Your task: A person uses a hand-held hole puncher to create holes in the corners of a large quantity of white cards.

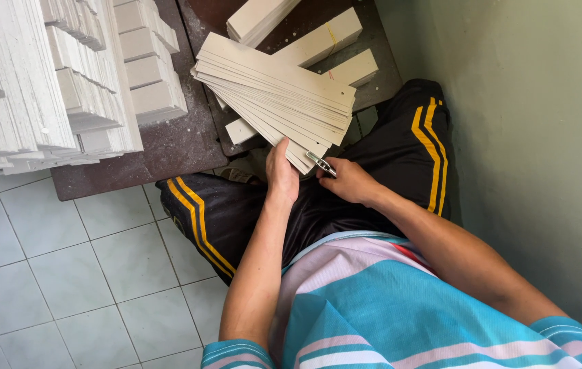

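The left hand [281, 174] grips the fanned stack of thin cream card strips [279, 96] steady, so the right hand [350, 180] can pinch small silver metal snips [321, 164] at their ends

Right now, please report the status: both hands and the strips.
Left hand grips near end of fanned pale strips. Right hand holds small metal tool at the strips' edge. White blocks lie behind; nothing between.

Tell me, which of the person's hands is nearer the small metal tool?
Right. The right hand holds the metal tool; the left hand sits just beside it, gripping the fanned cream strips.
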